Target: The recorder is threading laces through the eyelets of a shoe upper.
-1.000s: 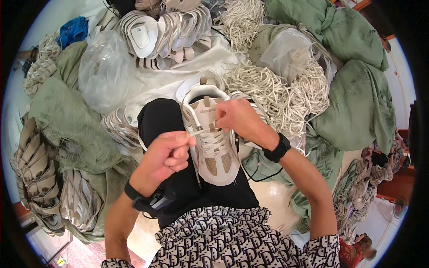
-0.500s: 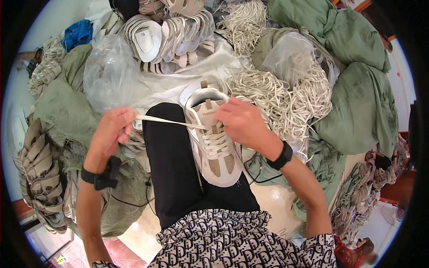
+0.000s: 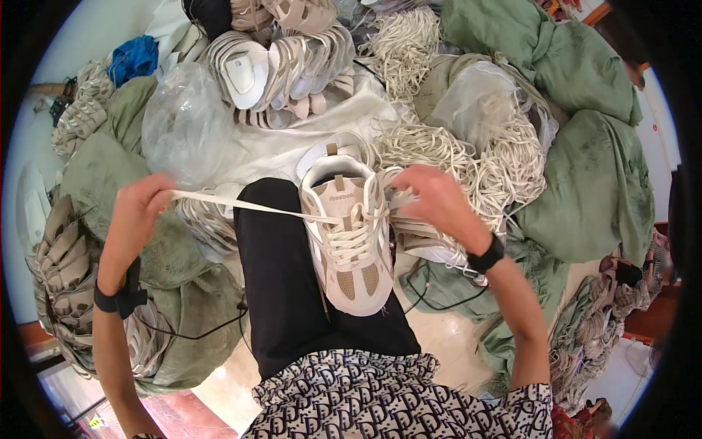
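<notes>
A beige and white sneaker (image 3: 356,282) rests upright on my lap, toe toward me, with a pale shoelace (image 3: 248,205) threaded across its front. My left hand (image 3: 139,212) is closed on one end of that lace, which stretches taut from the upper eyelets out to the left. Just right of the shoe's collar is my right hand (image 3: 433,197), with curled fingers smeared by motion. Whether it grips a lace end cannot be made out. The tongue (image 3: 340,199) stands up inside the opening.
A big heap of loose laces (image 3: 504,168) lies beyond my right hand. Stacked shoe uppers (image 3: 248,73) sit at the back, near a clear plastic bag (image 3: 186,124). Green cloth sacks (image 3: 585,183) line the right. More uppers (image 3: 66,271) are piled at far left.
My left hand has moved outward to the left, drawing out a longer stretch of lace. My right hand has left the eyelets and moved right, away from the shoe.
</notes>
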Demonstrator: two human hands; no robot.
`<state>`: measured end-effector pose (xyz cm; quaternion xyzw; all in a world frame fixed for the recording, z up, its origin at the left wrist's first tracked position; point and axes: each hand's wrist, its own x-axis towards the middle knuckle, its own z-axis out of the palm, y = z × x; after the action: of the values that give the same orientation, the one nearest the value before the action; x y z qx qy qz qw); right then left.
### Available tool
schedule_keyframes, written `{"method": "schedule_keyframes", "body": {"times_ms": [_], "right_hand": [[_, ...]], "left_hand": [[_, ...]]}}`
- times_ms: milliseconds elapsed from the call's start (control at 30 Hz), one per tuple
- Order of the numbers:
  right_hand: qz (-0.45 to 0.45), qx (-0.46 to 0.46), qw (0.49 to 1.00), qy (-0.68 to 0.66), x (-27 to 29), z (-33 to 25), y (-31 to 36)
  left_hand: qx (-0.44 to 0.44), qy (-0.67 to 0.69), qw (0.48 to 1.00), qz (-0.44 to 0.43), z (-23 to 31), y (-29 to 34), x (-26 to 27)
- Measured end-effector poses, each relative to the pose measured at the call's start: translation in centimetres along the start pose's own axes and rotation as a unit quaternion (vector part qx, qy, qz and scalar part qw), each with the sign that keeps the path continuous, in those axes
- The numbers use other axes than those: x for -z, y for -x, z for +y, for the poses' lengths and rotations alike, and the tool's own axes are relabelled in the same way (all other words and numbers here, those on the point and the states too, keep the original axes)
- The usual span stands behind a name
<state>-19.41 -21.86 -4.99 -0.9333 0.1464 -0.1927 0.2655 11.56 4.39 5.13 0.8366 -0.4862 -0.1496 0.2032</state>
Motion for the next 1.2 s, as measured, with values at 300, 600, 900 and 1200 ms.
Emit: {"method": "schedule_keyframes", "body": {"times_ms": [300,600,900,1200], "right_hand": [[0.040,0.120,0.968,0.218,-3.4,-1.1,0.4],[0.129,-0.326,0.723,-0.596,-1.5,-0.5,2.1],[0.210,-0.169,0.707,-0.654,-0.6,1.5,2.2],[0.079,-0.249,0.909,-0.325,-0.5,2.1,1.1]], "left_hand": [[-0.153,-0.435,0.874,0.151,-1.7,2.3,-1.0],[0.162,0.701,0.689,0.092,-1.7,3.9,-3.9],[0.077,0.771,0.576,0.259,-13.2,5.2,2.9],[0.079,0.309,0.887,0.334,-22.4,11.8,15.0]]}}
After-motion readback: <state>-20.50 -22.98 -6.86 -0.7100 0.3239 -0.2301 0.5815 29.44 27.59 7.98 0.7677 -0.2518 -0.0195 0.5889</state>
